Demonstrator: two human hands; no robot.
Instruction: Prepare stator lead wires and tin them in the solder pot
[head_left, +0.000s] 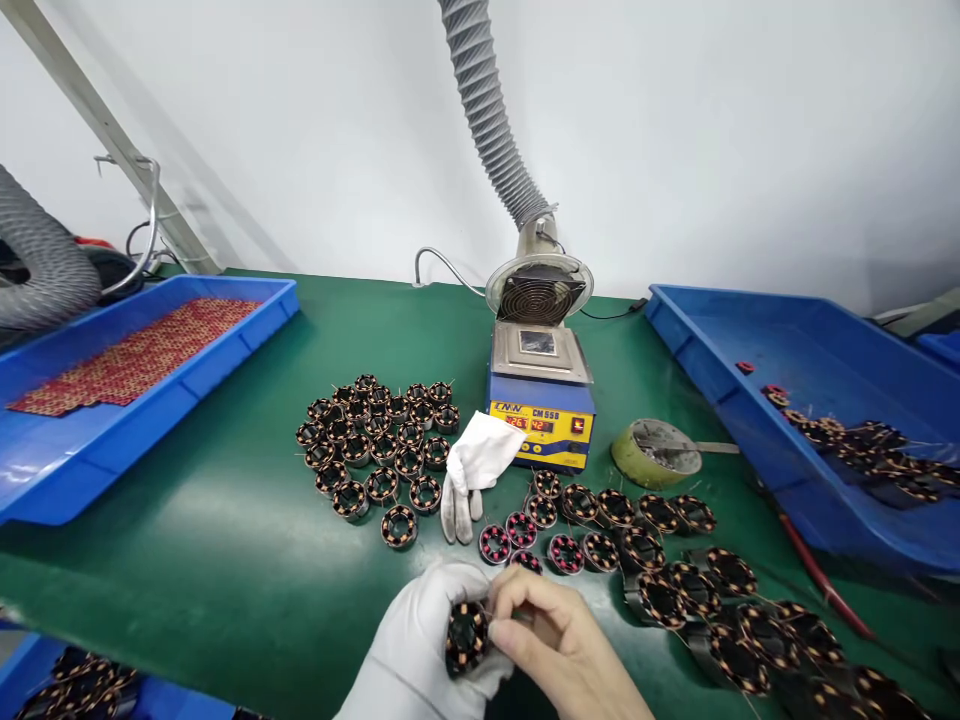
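My left hand [420,640], in a white glove, is closed round a motor stator [467,638], a black ring with copper windings whose open face is turned up. My bare right hand [555,630] pinches at the ring's right edge, thumb and forefinger together. A thin wire seems to run into that pinch, though the fingertips partly hide it. Just beyond my hands stand several stators with pink-red inner parts [521,530]. A white glove with grey fingertips [480,465] lies flat on the green table [360,325].
Many stators [375,440] cluster left; larger ones [712,600] stand right. A blue-and-yellow solder pot [541,425] sits under a fume hose [491,110]. Beside it is a round tin [654,453]. Blue trays [247,340] flank the table; the right tray [712,370] holds stators. Red-handled pliers [825,580] lie right.
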